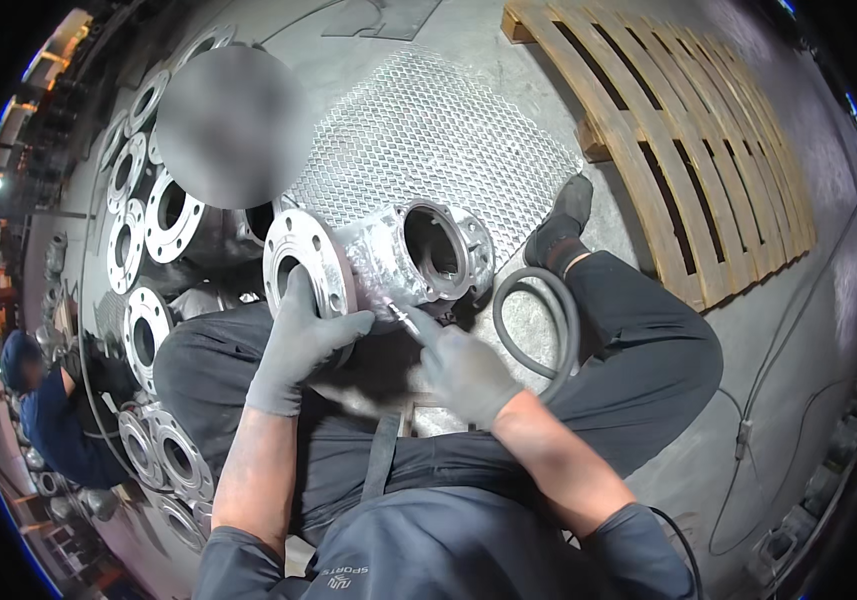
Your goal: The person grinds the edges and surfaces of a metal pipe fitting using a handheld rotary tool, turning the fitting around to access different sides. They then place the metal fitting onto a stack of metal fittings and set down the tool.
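A grey metal valve body (373,248) lies between my legs, with a round bolt-hole flange (338,262) at its left end and a wide opening facing up near its right end. My left hand (300,345), in a grey glove, grips the flange: the fingers reach into its bore and the thumb lies toward the valve body. My right hand (463,368), gloved too, is closed around a slim pen-like tool (401,316). The tool's pale tip is at the near side of the valve body; whether it touches the metal I cannot tell.
Several flanged castings (128,245) stand close on my left. Metal mesh (438,125) lies ahead under the work, and a wooden pallet (663,130) is at the far right. A thick grey hose (506,325) loops beside my right leg. Another person (58,415) crouches at far left.
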`<state>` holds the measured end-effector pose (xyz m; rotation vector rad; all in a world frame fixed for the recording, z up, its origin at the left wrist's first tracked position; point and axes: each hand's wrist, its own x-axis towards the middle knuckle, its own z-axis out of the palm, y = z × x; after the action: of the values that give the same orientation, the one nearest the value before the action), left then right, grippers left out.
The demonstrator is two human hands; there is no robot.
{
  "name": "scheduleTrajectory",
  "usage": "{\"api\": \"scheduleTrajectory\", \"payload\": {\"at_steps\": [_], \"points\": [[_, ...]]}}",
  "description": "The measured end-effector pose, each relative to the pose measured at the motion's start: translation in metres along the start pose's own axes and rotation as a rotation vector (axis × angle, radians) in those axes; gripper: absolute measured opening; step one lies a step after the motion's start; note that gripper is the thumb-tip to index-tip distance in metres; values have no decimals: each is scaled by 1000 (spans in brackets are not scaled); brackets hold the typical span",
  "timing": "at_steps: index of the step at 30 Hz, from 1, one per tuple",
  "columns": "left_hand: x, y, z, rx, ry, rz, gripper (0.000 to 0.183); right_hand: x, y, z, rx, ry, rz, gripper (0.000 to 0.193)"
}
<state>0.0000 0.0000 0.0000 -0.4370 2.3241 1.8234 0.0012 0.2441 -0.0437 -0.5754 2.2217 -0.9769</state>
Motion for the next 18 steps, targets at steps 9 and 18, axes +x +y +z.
{"api": "scheduleTrajectory", "payload": {"at_steps": [9, 18], "points": [[6, 9, -8, 251, 11, -43, 75, 52, -28, -127, -543, -248, -54, 25], [8, 6, -11, 276, -15, -10, 82, 72, -74, -130, -835, -441, 15, 24]]}}
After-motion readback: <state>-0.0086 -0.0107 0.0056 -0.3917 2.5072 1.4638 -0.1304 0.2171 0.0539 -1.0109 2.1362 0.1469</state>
